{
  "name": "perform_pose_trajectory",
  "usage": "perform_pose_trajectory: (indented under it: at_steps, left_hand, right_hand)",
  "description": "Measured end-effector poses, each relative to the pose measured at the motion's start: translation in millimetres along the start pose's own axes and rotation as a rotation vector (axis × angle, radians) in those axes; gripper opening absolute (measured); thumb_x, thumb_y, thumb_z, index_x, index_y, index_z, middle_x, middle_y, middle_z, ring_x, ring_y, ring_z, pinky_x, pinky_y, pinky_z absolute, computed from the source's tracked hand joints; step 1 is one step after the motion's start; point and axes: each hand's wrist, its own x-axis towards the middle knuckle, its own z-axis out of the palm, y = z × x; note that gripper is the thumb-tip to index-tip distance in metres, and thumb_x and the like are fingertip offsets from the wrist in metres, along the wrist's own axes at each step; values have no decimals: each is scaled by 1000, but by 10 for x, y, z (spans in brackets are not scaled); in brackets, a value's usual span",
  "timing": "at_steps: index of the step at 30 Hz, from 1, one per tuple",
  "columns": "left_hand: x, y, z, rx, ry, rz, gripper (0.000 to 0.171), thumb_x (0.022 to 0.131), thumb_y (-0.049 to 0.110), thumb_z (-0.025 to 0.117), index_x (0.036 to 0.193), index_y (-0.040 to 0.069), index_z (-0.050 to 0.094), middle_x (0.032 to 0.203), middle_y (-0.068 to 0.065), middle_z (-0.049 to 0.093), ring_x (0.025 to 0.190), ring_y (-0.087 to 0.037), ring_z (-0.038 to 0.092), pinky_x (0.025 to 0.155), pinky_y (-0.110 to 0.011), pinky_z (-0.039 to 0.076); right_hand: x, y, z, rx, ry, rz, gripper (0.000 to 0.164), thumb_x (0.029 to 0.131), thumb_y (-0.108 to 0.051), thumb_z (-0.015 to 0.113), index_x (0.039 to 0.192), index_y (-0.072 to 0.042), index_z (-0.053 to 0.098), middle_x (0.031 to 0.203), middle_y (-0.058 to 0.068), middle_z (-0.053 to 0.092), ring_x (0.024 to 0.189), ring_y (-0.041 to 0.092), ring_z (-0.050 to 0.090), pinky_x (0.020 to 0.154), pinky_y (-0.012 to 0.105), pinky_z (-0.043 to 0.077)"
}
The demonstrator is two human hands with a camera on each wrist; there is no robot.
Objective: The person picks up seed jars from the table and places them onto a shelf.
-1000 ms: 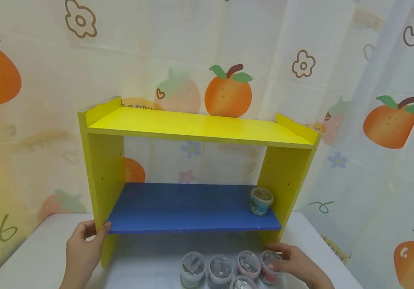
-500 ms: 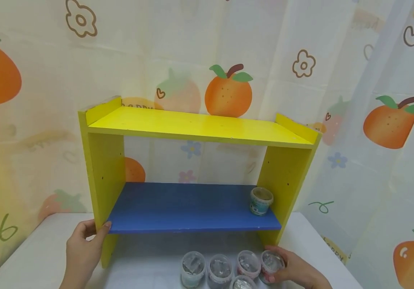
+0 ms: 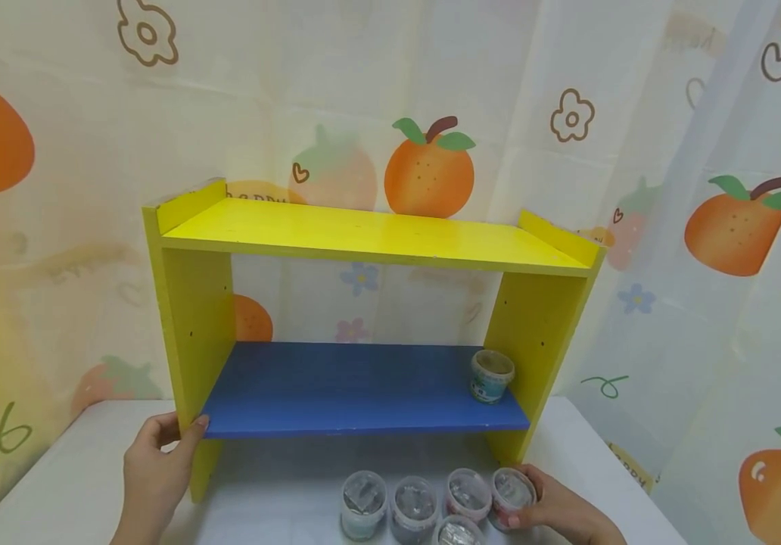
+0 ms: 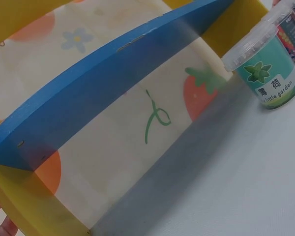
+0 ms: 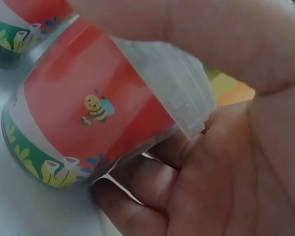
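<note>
In the head view, my left hand (image 3: pixel 157 468) grips the left side panel of a yellow and blue shelf (image 3: pixel 363 409), with the thumb at the front corner of the blue board. At lower right, my right hand (image 3: pixel 564 509) holds a lidded plastic tub (image 3: pixel 514 488), thumb on the near side. Its red label with a cartoon bee shows in the right wrist view, where fingers curl around the tub (image 5: pixel 88 108). Beside it stand several similar tubs, among them a pink-labelled tub (image 3: pixel 468 492) and a mint-green tub (image 4: pixel 270 73).
One tub (image 3: pixel 492 376) sits at the right end of the blue board. The yellow top board (image 3: pixel 370 235) spans above it. A white table (image 3: pixel 77 462) bears everything, and a fruit-print curtain (image 3: pixel 336 91) hangs behind.
My right hand has closed more around the rightmost tub, its fingers now wrapped behind it. My left hand stays on the side panel. The head view has shifted slightly.
</note>
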Motion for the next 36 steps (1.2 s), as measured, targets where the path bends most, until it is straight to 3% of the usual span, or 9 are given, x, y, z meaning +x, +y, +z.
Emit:
perform_pose_trajectory:
  at_steps: [6, 13, 18, 24, 29, 36]
  left_hand:
    - [14, 8, 0, -7, -18, -13, 58, 94, 51, 58, 126, 2, 52, 122, -18, 60, 110, -25, 50, 61, -3, 38]
    - [26, 15, -2, -13, -23, -11, 60, 94, 52, 58, 126, 1, 51, 123, -20, 59, 113, -30, 49, 60, -3, 37]
    - [23, 15, -6, -14, -24, -15, 60, 95, 51, 57, 127, 1, 51, 123, -20, 59, 114, -31, 49, 60, -3, 37]
    - [19, 1, -10, -4, -11, -9, 58, 94, 50, 60, 125, 2, 53, 120, -18, 61, 108, -24, 50, 61, -5, 39]
    - [14, -14, -10, 5, -3, -7, 54, 93, 49, 61, 123, 4, 55, 119, -15, 63, 105, -19, 49, 61, -6, 40]
    - [43, -19, -7, 1, -16, -10, 57, 93, 50, 60, 123, 3, 54, 119, -16, 62, 105, -21, 49, 61, -7, 39]
  right_hand:
    - [7, 19, -17, -20, 6, -3, 63, 93, -34, 65, 141, -5, 38, 128, 7, 58, 109, 22, 52, 105, 67, 34]
    - [18, 10, -52, -114, 77, 9, 68, 87, -41, 69, 140, -6, 44, 127, 4, 61, 110, 22, 54, 100, 71, 35]
    - [-2, -31, -81, -74, 79, -13, 68, 89, -42, 66, 143, -7, 44, 131, 6, 61, 114, 23, 54, 99, 71, 36]
    - [-38, -92, -100, -20, 82, -27, 65, 92, -48, 59, 144, -12, 46, 135, 4, 60, 118, 25, 51, 98, 71, 36]
    - [-58, -116, -128, 15, 45, -65, 61, 97, -49, 53, 143, -9, 47, 130, 5, 62, 114, 23, 54, 99, 67, 39]
    - [-65, -155, -162, 98, -56, -160, 58, 102, -39, 47, 146, -2, 41, 127, 3, 64, 109, 20, 59, 103, 53, 45]
